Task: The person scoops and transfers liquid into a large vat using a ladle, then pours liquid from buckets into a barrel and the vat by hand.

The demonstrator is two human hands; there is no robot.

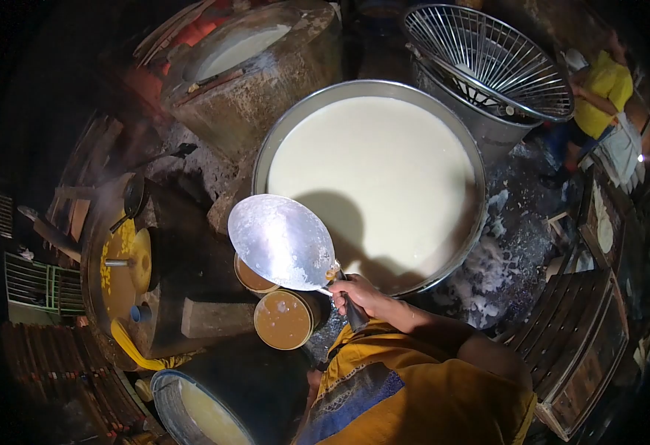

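My right hand is wrapped round the dark handle of a large, shallow metal ladle, shaped like a small wok. The ladle hangs over the near left rim of a big round metal vat. Milky white liquid fills the vat nearly to the rim, and shadows of the ladle and arm fall on it. Below the ladle stand two tins of brown liquid, the nearer tin in plain sight and the other partly covered. Only a dim bit of my left hand shows beside my orange shirt; its fingers are not discernible.
A slatted metal basket rests on a metal drum behind the vat. At the back left is a stone-like tank. A basin of yellowish pieces stands left, a blue-rimmed barrel nearer me. Far right is a person in yellow.
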